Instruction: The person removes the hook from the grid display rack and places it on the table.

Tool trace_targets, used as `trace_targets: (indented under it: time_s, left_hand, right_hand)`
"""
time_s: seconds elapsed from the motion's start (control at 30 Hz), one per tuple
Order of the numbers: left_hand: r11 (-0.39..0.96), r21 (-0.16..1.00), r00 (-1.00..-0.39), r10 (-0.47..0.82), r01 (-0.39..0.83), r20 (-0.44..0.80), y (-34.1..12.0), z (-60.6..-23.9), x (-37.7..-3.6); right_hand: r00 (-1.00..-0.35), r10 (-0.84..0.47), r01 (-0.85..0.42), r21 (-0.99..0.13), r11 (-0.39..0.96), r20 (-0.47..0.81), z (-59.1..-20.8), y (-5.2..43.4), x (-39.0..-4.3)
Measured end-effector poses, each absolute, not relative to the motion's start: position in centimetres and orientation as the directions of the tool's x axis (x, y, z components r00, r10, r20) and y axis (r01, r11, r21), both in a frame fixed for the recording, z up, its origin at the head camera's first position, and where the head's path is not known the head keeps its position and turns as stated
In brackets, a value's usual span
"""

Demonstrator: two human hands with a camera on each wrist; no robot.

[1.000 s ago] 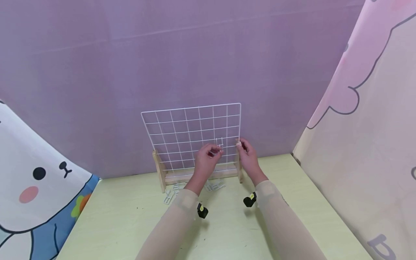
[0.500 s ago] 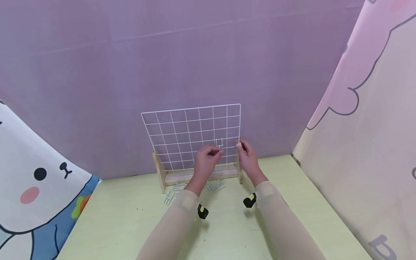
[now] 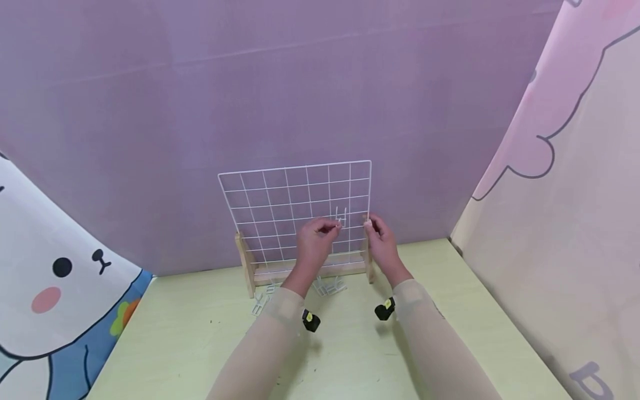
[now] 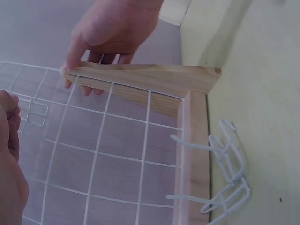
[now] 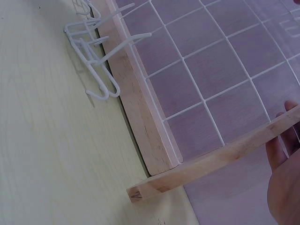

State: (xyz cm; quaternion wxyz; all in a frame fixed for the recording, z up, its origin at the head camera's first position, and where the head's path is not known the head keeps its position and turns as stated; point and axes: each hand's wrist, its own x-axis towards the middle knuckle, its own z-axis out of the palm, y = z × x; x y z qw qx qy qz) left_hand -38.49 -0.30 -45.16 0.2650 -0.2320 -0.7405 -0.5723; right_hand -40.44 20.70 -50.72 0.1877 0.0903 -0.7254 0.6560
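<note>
A white wire grid panel (image 3: 280,211) stands upright in a wooden base (image 3: 305,272) at the back of a pale green table (image 3: 200,344). My left hand (image 3: 334,226) pinches a small white wire hook (image 3: 340,216) against the grid's lower right part; the hook (image 4: 33,110) also shows in the left wrist view. My right hand (image 3: 370,223) grips the top of the right wooden upright (image 4: 140,79), thumb in front and fingers behind. In the right wrist view only the edge of my right hand (image 5: 286,187) shows by the upright (image 5: 211,164).
Loose white wire hooks (image 3: 327,287) lie on the table in front of the base, with more hooks (image 3: 262,300) to the left. A purple backdrop (image 3: 300,83) rises behind the grid. Cartoon-printed cloths (image 3: 50,266) hang at both sides.
My left hand has risen slightly along the grid with the hook. The right hand and the grid have stayed put.
</note>
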Motion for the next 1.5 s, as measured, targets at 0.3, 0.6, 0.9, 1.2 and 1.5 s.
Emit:
trace_targets:
  time_s: [0.3,0.6,0.9,1.2,1.5]
  left_hand:
    - [0.225,0.686,-0.714,0.074,0.692,0.696,-0.6,-45.0,-38.5]
    - [0.244,0.701,-0.737,0.106,0.67,0.668,-0.8,-45.1,-37.9]
    - [0.284,0.692,-0.742,0.128,0.664,0.658,-1.0,-45.6,-37.6]
    - [0.311,0.7,-0.759,0.141,0.643,0.636,-0.9,-46.2,-37.4]
    - [0.302,0.723,-0.78,0.151,0.622,0.608,-0.7,-46.5,-37.0]
  right_hand:
    - [-0.915,0.122,-0.371,-0.92,0.126,0.385,-50.8,20.7,-40.3]
    - [-0.918,0.117,-0.363,-0.922,0.132,0.379,-50.8,20.7,-40.2]
    - [-0.919,0.111,-0.363,-0.922,0.137,0.379,-50.7,20.8,-40.1]
    - [-0.92,0.118,-0.357,-0.925,0.132,0.373,-50.5,20.7,-40.0]
    - [-0.927,0.103,-0.347,-0.93,0.12,0.36,-50.5,20.9,-40.1]
